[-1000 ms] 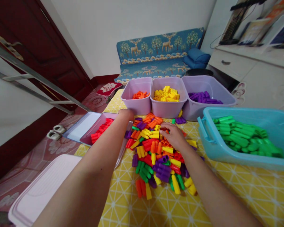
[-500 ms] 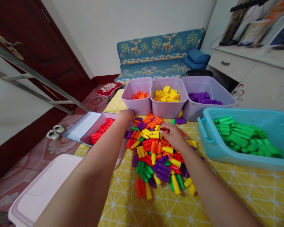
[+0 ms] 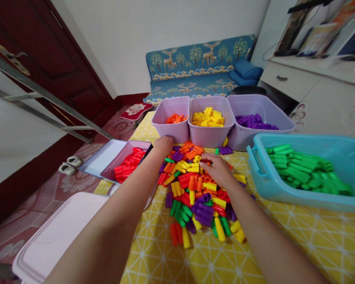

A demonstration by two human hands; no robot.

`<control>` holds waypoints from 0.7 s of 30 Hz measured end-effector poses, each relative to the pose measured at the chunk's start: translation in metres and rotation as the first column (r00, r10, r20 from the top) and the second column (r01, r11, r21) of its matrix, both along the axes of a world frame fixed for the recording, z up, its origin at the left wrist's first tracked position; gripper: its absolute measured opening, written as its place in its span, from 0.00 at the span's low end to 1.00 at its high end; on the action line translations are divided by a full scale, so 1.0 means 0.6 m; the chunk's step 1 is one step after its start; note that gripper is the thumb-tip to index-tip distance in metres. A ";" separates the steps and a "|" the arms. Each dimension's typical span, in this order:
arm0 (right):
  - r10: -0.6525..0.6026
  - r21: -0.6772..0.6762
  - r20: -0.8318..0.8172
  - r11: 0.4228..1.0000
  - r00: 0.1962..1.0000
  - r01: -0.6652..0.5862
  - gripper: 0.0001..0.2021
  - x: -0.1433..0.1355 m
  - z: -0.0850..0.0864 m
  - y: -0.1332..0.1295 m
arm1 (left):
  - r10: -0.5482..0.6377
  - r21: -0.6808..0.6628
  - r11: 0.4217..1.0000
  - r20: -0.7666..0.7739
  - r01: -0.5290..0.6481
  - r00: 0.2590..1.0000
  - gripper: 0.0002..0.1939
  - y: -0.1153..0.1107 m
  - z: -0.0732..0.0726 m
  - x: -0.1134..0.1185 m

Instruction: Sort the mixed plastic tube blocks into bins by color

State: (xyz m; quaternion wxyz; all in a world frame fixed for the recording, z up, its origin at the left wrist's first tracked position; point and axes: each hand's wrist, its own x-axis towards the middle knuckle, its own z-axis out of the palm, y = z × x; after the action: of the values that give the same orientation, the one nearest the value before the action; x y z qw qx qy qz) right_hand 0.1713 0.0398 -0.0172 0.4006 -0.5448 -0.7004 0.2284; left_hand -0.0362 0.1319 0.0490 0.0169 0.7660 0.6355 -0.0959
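Note:
A mixed pile of plastic tube-shaped blocks [image 3: 192, 193] in red, orange, yellow, green and purple lies on the table in front of me. My left hand [image 3: 163, 145] is at the pile's far left edge, near the orange blocks' bin; its fingers are hidden behind the back of the hand. My right hand [image 3: 215, 167] rests over the pile's right side with fingers curled down beside yellow and orange blocks. Whether it grips one cannot be made out. Single colours fill the containers: orange blocks [image 3: 176, 118], yellow blocks [image 3: 208, 117], purple blocks [image 3: 256, 122], green blocks [image 3: 304, 169] and red blocks [image 3: 130, 163].
Three lilac bins [image 3: 211, 136] stand in a row behind the pile. A turquoise tub [image 3: 301, 199] is on the right. To the left are a pink box [image 3: 108, 171] and a pale lid [image 3: 59, 232]. A patterned sofa [image 3: 192, 67] sits beyond the yellow tablecloth [image 3: 162, 260].
My left hand has shifted slightly to the right along the pile's far edge, uncovering more of the red blocks' box. My right hand has stayed almost still.

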 end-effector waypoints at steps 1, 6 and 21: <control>0.000 0.000 0.000 1.000 1.000 0.000 0.06 0.000 0.000 0.000 | 0.003 0.007 1.000 -0.001 -0.003 1.000 0.18 -0.002 0.000 -0.001; 0.010 0.007 0.000 1.000 1.000 -0.010 0.06 0.000 0.000 0.000 | 0.050 0.073 0.996 -0.008 -0.049 0.999 0.18 -0.024 0.018 0.003; -0.121 0.011 -0.064 0.992 0.991 0.122 0.11 0.005 0.010 0.001 | -0.333 0.380 0.925 0.823 -0.010 0.461 0.13 -0.161 -0.039 0.037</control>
State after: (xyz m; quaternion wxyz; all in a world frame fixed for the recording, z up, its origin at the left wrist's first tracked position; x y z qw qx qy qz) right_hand 0.1741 0.0405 -0.0115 0.4399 -0.5760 -0.6544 0.2156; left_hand -0.0141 0.0351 0.0259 0.2005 0.7549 0.4662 0.4154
